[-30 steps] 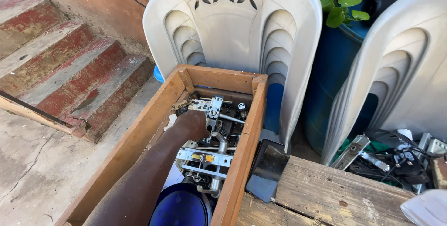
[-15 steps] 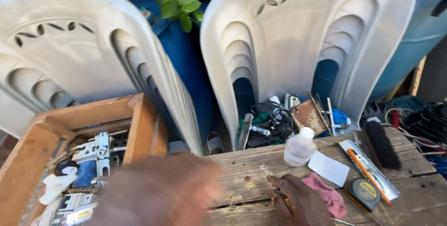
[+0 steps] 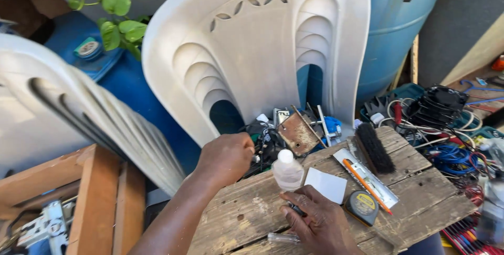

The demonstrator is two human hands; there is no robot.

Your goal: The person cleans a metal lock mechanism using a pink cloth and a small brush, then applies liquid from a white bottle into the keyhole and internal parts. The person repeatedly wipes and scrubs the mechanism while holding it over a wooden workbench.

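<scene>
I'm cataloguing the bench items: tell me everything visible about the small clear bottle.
The small clear bottle looks like translucent plastic with a rounded white cap. It stands upright on the weathered wooden table, beside a white card. The right hand lies just below its base; contact is unclear. The left hand reaches into the clutter to its left, apart from it. Contents cannot be told.

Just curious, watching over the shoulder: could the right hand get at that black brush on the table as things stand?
Probably yes. The brush lies uncovered on the table, beyond the right hand. Only a white card and tape measure lie flat between, but the hand seems to hold a small dark tool.
</scene>
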